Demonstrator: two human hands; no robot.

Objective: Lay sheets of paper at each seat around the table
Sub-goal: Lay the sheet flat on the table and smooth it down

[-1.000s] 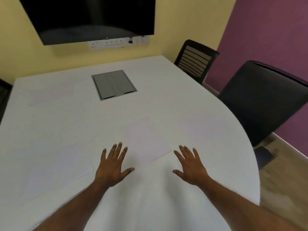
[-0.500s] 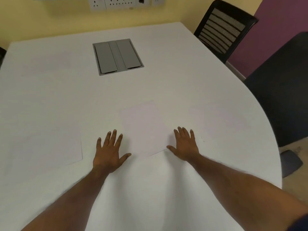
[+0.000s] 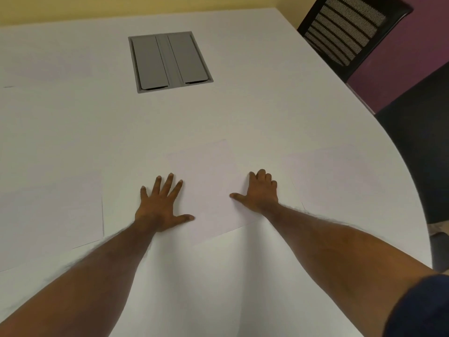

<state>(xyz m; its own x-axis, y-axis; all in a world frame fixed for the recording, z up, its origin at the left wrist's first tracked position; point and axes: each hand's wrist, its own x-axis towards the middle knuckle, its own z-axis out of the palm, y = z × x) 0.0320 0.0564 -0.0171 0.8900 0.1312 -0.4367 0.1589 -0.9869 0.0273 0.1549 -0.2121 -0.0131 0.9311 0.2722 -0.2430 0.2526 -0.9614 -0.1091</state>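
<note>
Paper is the whole matter here: the sheet (image 3: pixel 213 190) lies on the table (image 3: pixel 243 105) between the two hands, toward the person's side. Its long axis runs away from the person and leans leftward at the far end, so its near edge climbs toward the right instead of lying square. The left hand (image 3: pixel 160 205) lies flat with fingers spread at the sheet's left long edge; only the thumb tip seems to reach onto the paper. The right hand (image 3: pixel 261 193) sits at the right long edge, fingers close together and bent a little at the tips, thumb stretched out onto the paper. Neither hand is clearly nearer; each flanks one long side. From that skew, the coming move is probably a small turn to square the sheet, the two hands sliding opposite ways. How hard the palms press cannot be told. The left sheet (image 3: pixel 48 215) and the right sheet (image 3: pixel 340 171) lie flat, each apart from the middle one.
</note>
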